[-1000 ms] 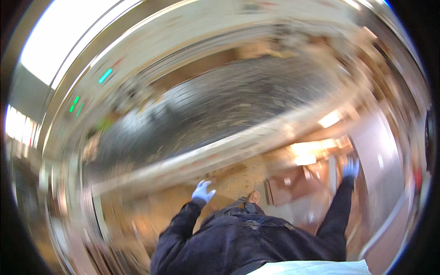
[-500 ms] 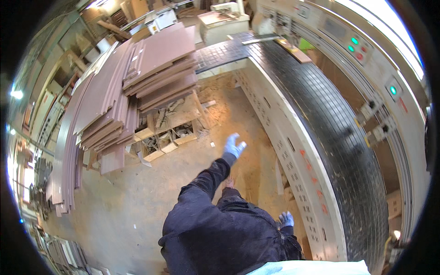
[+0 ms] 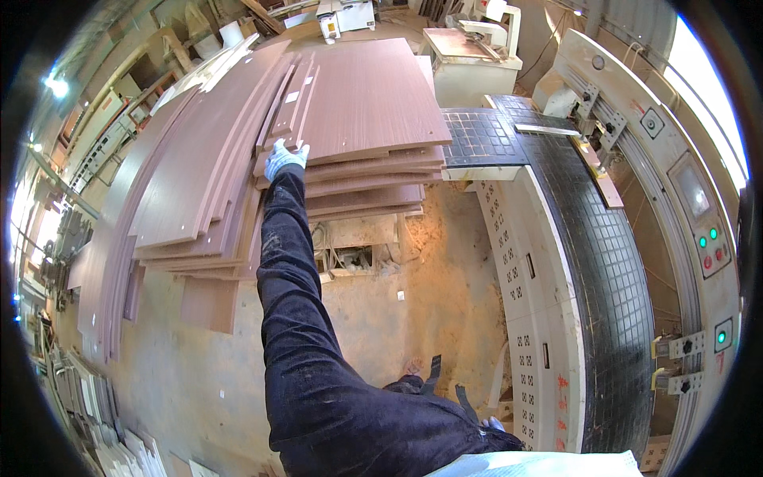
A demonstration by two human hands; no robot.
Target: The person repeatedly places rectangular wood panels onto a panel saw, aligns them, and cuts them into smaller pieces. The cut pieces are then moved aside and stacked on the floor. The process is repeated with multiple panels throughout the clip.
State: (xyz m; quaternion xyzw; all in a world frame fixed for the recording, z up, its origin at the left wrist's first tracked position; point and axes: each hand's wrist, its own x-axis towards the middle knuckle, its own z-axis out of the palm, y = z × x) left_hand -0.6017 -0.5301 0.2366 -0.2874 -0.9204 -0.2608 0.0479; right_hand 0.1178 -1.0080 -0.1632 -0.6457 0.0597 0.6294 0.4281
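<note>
My left arm in a dark sleeve stretches forward to a tall stack of brown wood-grain boards [image 3: 373, 103]. My left hand [image 3: 284, 157], in a pale glove, lies with its fingers apart on the near end of narrow brown strips [image 3: 290, 99] on top of the stack. It touches them without a clear grip. My right hand [image 3: 493, 424] hangs low beside my body, also gloved. Only a sliver of it shows, near the white perforated side panel [image 3: 524, 270] of the machine.
A long machine with a black studded conveyor bed [image 3: 604, 262] curves along the right, with a control panel [image 3: 703, 230] of green and red lights. More long boards [image 3: 191, 167] lean at the left. A sawdust-covered floor [image 3: 413, 302] lies between, with a pallet [image 3: 350, 254] under the stack.
The view has swung and moved toward the board stack. My left arm has stretched out and the hand now lies on the strips. My right hand has dropped lower at my side.
</note>
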